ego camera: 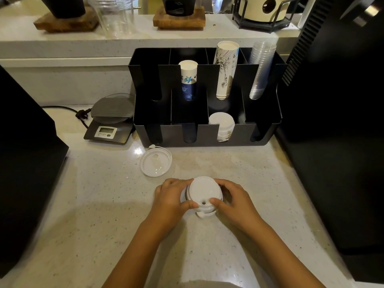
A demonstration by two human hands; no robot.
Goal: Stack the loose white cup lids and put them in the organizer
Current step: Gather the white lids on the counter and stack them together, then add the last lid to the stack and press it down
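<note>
- Resting on the speckled counter [104, 215] near the person, a short stack of white lids [203, 193] sits gripped from both sides.
- Head view, hands: the left hand [171, 197] wraps the stack's left edge, thumb lying on the top lid near its sip hole; the right hand [232, 198] holds the right edge the same way, thumb tip on top.
- One loose lid [155, 165] lies alone on the counter, up and left of the stack, just in front of the organizer and apart from both hands.
- The black organizer [207, 136] stands behind, against the raised ledge. A front compartment, third from the left, already holds a pile of white lids [222, 123].
- Its rear slots carry a blue-patterned paper cup stack [188, 80], a taller printed cup stack [225, 69] and clear plastic cups [260, 69].
- A small digital scale [110, 121] sits left of the organizer.
</note>
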